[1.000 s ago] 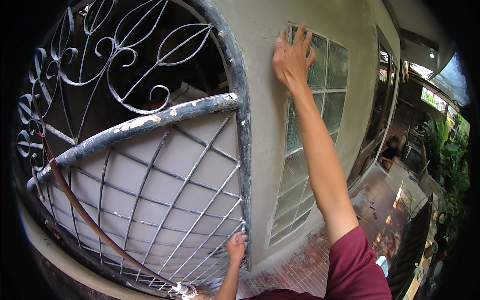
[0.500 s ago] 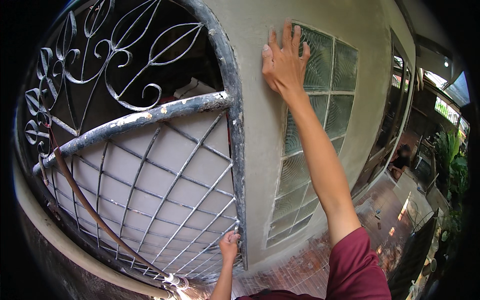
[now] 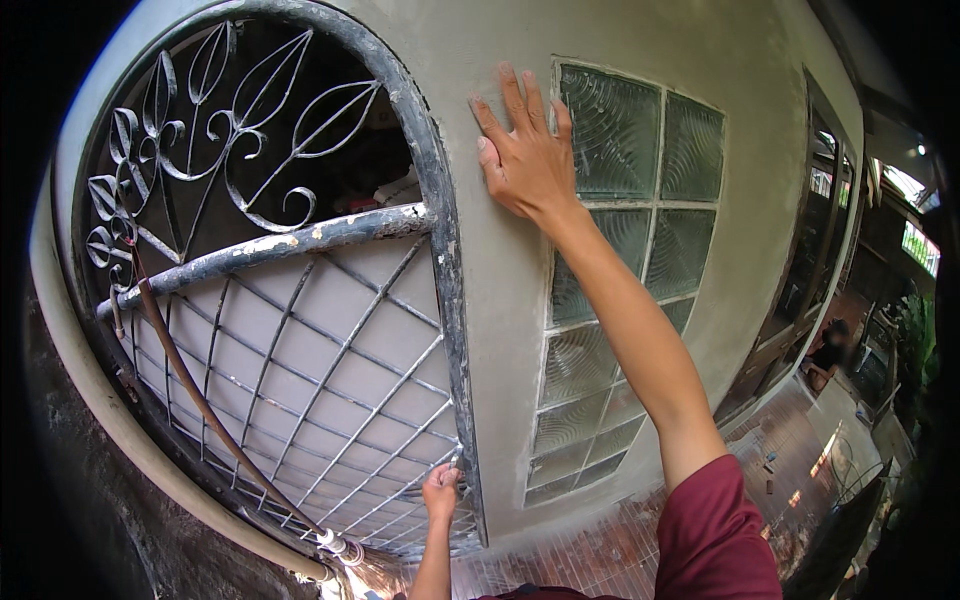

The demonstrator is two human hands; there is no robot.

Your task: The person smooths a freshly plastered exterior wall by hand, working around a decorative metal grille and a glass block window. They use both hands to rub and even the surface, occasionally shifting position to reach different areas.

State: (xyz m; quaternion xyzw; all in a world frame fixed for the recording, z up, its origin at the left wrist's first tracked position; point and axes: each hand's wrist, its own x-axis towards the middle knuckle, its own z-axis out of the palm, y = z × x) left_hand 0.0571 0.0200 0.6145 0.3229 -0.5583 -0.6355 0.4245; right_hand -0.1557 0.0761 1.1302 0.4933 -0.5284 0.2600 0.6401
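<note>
Head view: the person's right hand [image 3: 530,165] is spread wide against the grey-green plastered wall [image 3: 500,310], upper centre of the frame, just left of the tall window of clear, ripple-patterned glass blocks [image 3: 620,150]. At lower centre, the left hand [image 3: 441,490] is beside the right edge of the diagonal latticework of worn dark metal bars [image 3: 383,292], which fills the lower left inside the arched dark iron frame with chipped paint [image 3: 453,300]. Its fingers look curled, but I cannot tell whether they close on a bar or on some small thing. A likely trouble is scraped knuckles, since the bars crowd together where that hand works and the frame's upright stands right beside it. The right palm could slip if it bears weight, as the plaster offers nothing to hook onto. The long brown rod [image 3: 195,385] slanting across the lattice might shift if the bars are jolted. For moving, the left hand has little sideways room between lattice and upright, while the right has bare plaster above and to its left, with the window's pale raised border close on its right.
</note>
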